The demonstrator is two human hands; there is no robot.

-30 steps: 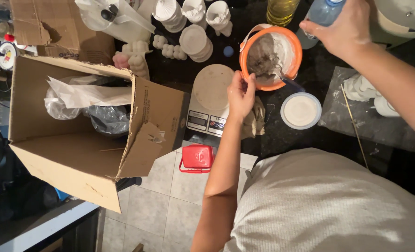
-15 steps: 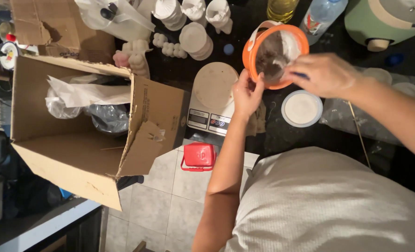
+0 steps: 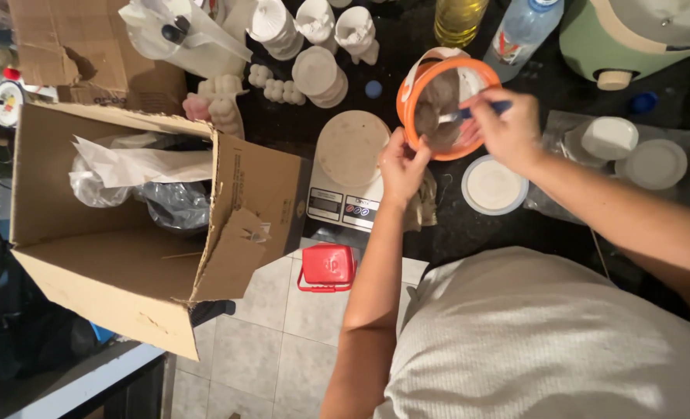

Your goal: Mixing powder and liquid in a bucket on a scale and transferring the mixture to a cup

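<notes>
Hands at the orange bowl: mixing position

Left hand (image 3: 401, 165) grips the near rim of the orange bowl (image 3: 426, 147), fingers curled and clamped on the edge. Right hand (image 3: 508, 128) closes its fingers around the blue handle of a spoon (image 3: 469, 113), whose metal end sits inside the bowl in a grey mix. The bowl stands on the dark counter (image 3: 469, 225), just beside a kitchen scale (image 3: 345, 203) that carries a round pale disc (image 3: 352, 147).

Surroundings:
1. A white lid (image 3: 494, 186) lies on the counter, near the bowl and under the right forearm.
2. A clear bottle (image 3: 522, 32) and a bottle of yellow liquid (image 3: 457, 19) stand behind the bowl.
3. White cast figures (image 3: 314, 43) stand in a cluster at the back of the counter.
4. An open cardboard box (image 3: 127, 233) holding paper and plastic wrap sits at the left.
5. A small red container (image 3: 328, 266) lies on the tiled floor (image 3: 283, 326).

Handling notes, as a judgement: the bowl looks light, so a firm hold on the rim is what keeps it from turning or sliding against the spoon. Short strokes kept below the rim would limit splashes toward the scale. Scraping the wall and base should catch unmixed patches. The depth of the mix cannot be read from this view.
</notes>
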